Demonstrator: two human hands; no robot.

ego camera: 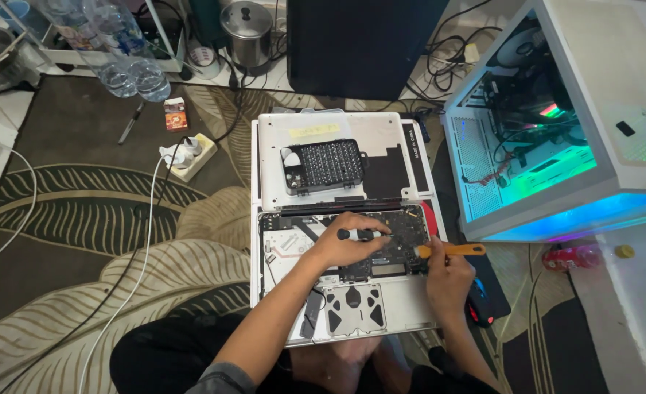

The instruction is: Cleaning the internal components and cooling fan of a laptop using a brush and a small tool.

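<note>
opened laptop (341,292) lying white and flat at centre frame on a leaf-patterned rug (82,219), insides exposed, with the removed bottom cover (381,138) above it carrying a black tray of screwdriver bits (325,165)

left hand (345,244) resting over the middle of the dark circuit board (403,233), fingers curled around a black screwdriver (356,234); long axis of that tool running left to right across the frame, tip end hidden under the fingers

right hand (447,281) just right of the board, fingers clenched on an orange-handled brush (450,250); handle pointing to the right edge of the frame, pale bristle end pointing left and touching or nearly touching the board's right side, cannot tell which

brush head lying just right of the left fingertips, both tools roughly in line, hands near but apart; right hand nearer the board's right edge, left hand nearer its centre

tight on the right: lit white computer case (556,146) close beside the laptop edge, a mouse (478,306) just below the right wrist; more open room left, over the rug, past a power strip (188,157) and cables; lower edge of the laptop against the person's crossed legs
</note>
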